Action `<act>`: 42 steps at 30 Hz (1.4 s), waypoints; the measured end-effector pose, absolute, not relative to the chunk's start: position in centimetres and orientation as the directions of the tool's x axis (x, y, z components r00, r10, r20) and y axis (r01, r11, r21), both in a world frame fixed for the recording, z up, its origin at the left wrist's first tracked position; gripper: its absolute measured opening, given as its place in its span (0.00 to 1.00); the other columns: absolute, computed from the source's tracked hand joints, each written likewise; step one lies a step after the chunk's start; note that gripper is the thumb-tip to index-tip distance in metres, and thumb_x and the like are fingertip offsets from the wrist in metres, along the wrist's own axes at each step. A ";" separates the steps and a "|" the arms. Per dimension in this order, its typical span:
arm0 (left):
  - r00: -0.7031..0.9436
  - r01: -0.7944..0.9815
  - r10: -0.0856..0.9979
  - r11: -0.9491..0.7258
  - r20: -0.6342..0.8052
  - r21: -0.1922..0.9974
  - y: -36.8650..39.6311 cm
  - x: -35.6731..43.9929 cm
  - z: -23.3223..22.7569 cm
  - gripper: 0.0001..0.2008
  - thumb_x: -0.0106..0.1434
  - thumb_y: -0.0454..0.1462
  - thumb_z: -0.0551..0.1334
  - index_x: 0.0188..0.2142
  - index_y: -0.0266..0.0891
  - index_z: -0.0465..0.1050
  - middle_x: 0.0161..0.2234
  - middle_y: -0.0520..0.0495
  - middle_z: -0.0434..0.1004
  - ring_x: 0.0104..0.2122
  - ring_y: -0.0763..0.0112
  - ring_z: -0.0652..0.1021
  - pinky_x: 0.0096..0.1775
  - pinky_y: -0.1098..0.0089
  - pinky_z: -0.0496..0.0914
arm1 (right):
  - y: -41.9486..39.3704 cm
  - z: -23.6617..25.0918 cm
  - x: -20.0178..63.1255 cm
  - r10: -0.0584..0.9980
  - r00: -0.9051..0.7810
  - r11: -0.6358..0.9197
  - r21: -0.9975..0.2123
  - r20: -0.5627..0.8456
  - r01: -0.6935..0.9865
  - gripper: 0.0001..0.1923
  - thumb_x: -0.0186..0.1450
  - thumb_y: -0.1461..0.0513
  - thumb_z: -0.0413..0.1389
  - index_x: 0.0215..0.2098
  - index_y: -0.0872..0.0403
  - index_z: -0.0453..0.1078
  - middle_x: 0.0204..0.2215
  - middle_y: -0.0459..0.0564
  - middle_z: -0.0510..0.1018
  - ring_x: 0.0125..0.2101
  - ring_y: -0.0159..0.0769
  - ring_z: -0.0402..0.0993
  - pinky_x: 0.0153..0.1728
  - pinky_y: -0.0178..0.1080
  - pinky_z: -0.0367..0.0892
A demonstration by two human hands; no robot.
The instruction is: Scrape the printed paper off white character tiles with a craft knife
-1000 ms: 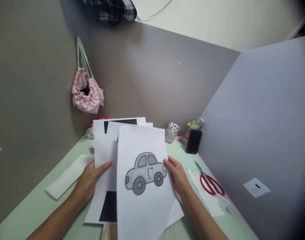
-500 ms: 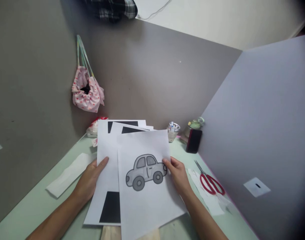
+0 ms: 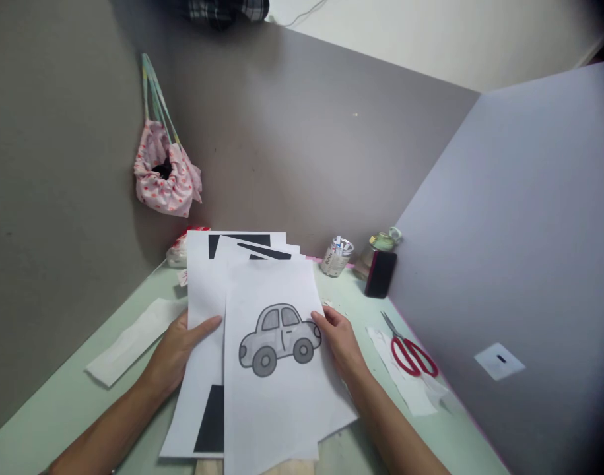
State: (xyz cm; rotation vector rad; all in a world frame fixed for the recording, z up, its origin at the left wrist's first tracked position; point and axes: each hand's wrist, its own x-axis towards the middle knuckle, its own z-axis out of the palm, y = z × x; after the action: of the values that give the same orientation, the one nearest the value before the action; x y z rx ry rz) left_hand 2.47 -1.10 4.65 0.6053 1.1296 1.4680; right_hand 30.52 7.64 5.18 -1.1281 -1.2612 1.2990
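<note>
Several sheets of white paper (image 3: 202, 277) are fanned out above the table, held between my two hands. On top lies a sheet with a grey car drawing (image 3: 280, 340). Black printed shapes show on the sheets beneath, partly covered. My left hand (image 3: 183, 343) grips the left edge of the lower sheets, its thumb on the front and its fingers behind. With thumb in front, my right hand (image 3: 338, 336) pinches the car drawing at its right edge, by the car's end. The fingers behind the paper are hidden.
On the green table (image 3: 49, 402), a folded white paper strip (image 3: 133, 340) lies left. Red-handled scissors (image 3: 410, 353) rest on paper scraps at right. A jar (image 3: 337, 257), a phone (image 3: 381, 274) and a green-topped container (image 3: 385, 239) stand behind. A pink dotted bag (image 3: 167, 175) hangs on the wall.
The car drawing has shifted slightly left over the other sheets, with my right hand on it. My left thumb reaches further toward it. The whole view has moved a little.
</note>
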 end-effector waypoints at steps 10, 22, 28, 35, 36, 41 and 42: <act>-0.267 -0.491 0.935 0.079 -0.235 0.868 -1.0 2.2 5.1 0.24 0.59 0.39 0.71 0.53 0.35 0.73 0.41 0.37 0.85 0.37 0.51 0.85 0.38 0.58 0.81 | 8.3 5.6 31.9 0.997 -0.033 0.067 -0.997 0.068 -0.031 0.16 0.52 0.53 0.70 0.33 0.55 0.80 0.29 0.49 0.83 0.30 0.42 0.77 0.34 0.39 0.69; -0.267 -0.516 0.939 0.051 -0.217 0.855 -0.9 1.1 5.5 0.20 0.63 0.37 0.68 0.54 0.37 0.74 0.44 0.38 0.84 0.43 0.51 0.84 0.44 0.57 0.80 | 11.1 7.3 36.6 0.956 0.188 0.259 -0.947 0.224 -0.192 0.21 0.52 0.56 0.70 0.43 0.53 0.78 0.42 0.51 0.84 0.50 0.44 0.76 0.55 0.44 0.65; -0.275 -0.504 0.936 0.054 -0.220 0.862 -0.8 0.7 5.2 0.17 0.65 0.36 0.65 0.53 0.36 0.74 0.44 0.38 0.84 0.43 0.53 0.84 0.44 0.59 0.80 | 11.9 7.9 38.4 0.942 0.272 0.271 -0.922 0.195 -0.277 0.22 0.48 0.57 0.72 0.40 0.53 0.78 0.38 0.49 0.85 0.46 0.43 0.78 0.54 0.45 0.67; -0.274 -0.500 0.935 0.063 -0.227 0.864 -0.6 0.6 4.9 0.20 0.65 0.38 0.66 0.55 0.35 0.72 0.45 0.37 0.84 0.44 0.53 0.84 0.46 0.60 0.79 | 11.8 8.5 39.3 0.960 0.249 0.220 -0.897 0.129 -0.383 0.20 0.51 0.59 0.71 0.42 0.51 0.77 0.40 0.47 0.84 0.42 0.39 0.80 0.45 0.39 0.75; -0.274 -0.501 0.935 0.063 -0.227 0.863 -0.6 0.6 5.0 0.20 0.65 0.38 0.66 0.55 0.34 0.72 0.44 0.37 0.84 0.43 0.54 0.84 0.46 0.60 0.79 | 11.8 8.5 39.3 0.962 0.245 0.211 -0.893 0.119 -0.398 0.20 0.51 0.59 0.71 0.41 0.51 0.77 0.39 0.47 0.84 0.41 0.38 0.80 0.43 0.37 0.75; -0.262 -0.512 0.938 0.062 -0.225 0.856 -0.7 0.7 5.3 0.21 0.64 0.37 0.67 0.55 0.34 0.72 0.45 0.37 0.84 0.44 0.53 0.84 0.46 0.60 0.79 | 11.7 8.4 39.1 0.979 0.191 0.158 -0.872 0.076 -0.464 0.17 0.52 0.61 0.71 0.38 0.52 0.76 0.36 0.46 0.84 0.36 0.35 0.81 0.34 0.32 0.76; -0.257 -0.517 0.940 0.064 -0.226 0.854 -0.7 0.7 5.3 0.21 0.64 0.37 0.67 0.55 0.34 0.72 0.45 0.36 0.84 0.44 0.53 0.84 0.46 0.59 0.79 | 11.7 8.4 39.1 0.982 0.176 0.147 -0.868 0.070 -0.475 0.17 0.51 0.62 0.71 0.38 0.52 0.76 0.35 0.45 0.84 0.35 0.34 0.81 0.33 0.32 0.76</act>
State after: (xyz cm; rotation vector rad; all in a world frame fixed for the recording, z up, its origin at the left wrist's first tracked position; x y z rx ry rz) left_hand 0.67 -0.72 5.27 0.5389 1.0851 1.5167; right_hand 39.06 11.68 8.40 -0.8250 -0.7790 1.2169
